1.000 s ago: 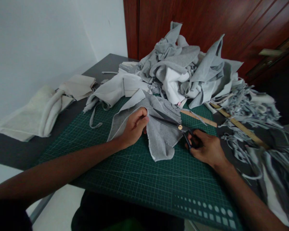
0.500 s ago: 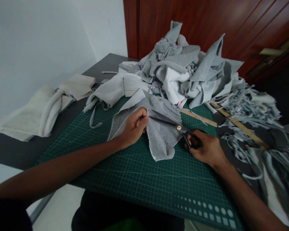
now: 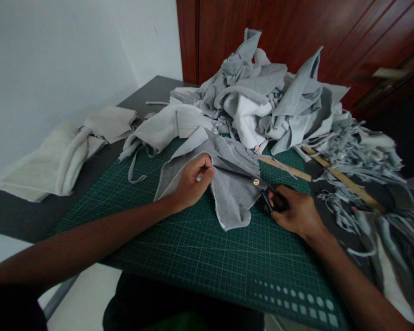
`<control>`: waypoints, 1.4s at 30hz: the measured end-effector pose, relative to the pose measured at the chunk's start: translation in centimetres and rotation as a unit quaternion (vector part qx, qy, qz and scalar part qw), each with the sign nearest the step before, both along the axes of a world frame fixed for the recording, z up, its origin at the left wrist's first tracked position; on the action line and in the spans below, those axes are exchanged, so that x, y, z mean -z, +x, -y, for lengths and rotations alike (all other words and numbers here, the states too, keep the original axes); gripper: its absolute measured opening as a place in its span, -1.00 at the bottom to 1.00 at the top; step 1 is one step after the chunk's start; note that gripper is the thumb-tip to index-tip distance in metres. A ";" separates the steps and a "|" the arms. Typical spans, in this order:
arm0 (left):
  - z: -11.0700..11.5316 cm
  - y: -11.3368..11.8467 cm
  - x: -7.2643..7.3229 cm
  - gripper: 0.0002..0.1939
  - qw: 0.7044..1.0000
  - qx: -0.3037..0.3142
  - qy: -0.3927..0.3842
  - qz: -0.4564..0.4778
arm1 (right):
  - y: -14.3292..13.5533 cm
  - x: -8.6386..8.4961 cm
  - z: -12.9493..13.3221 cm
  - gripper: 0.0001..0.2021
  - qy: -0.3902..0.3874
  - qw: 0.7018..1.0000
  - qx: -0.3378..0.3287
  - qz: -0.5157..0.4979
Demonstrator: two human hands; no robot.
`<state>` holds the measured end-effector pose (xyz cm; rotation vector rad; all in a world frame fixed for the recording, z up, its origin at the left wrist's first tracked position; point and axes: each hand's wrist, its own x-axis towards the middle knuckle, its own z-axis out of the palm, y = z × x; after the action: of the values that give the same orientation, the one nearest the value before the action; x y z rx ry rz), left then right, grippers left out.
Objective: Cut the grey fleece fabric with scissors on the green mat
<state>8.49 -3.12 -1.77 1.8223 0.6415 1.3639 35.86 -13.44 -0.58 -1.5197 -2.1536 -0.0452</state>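
Observation:
A piece of grey fabric (image 3: 232, 197) lies crumpled on the green cutting mat (image 3: 207, 257), one flap hanging toward me. My left hand (image 3: 195, 179) pinches the fabric near its middle, thumb against the bent forefinger. In my right hand (image 3: 296, 211) are black-handled scissors (image 3: 256, 182), fingers through the loops. Their blades are slightly apart and point left over the fabric, the tips close to my left thumb and forefinger. Exactly how much cloth lies between the blades is hard to make out.
Behind the mat rises a large heap of grey and white fabric (image 3: 262, 92). Thin cut strips (image 3: 362, 147) pile up at the right beside a wooden ruler (image 3: 348, 184). Another wooden strip (image 3: 286, 168) lies on the mat. Cream cloth (image 3: 48, 161) rests at the left by the wall.
Very little differs. The fingers of my left hand have shifted slightly at the fabric, and the scissors have hardly moved.

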 end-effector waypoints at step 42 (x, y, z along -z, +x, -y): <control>-0.5 0.1 0.3 -0.72 0.998 -0.050 -0.018 -0.043 | -2.8 0.2 1.6 -0.92 -0.030 0.995 0.087 0.036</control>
<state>8.59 -2.63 -2.03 1.8479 0.8078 1.3360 33.08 -15.02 -0.75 -1.7632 -2.0877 -0.0962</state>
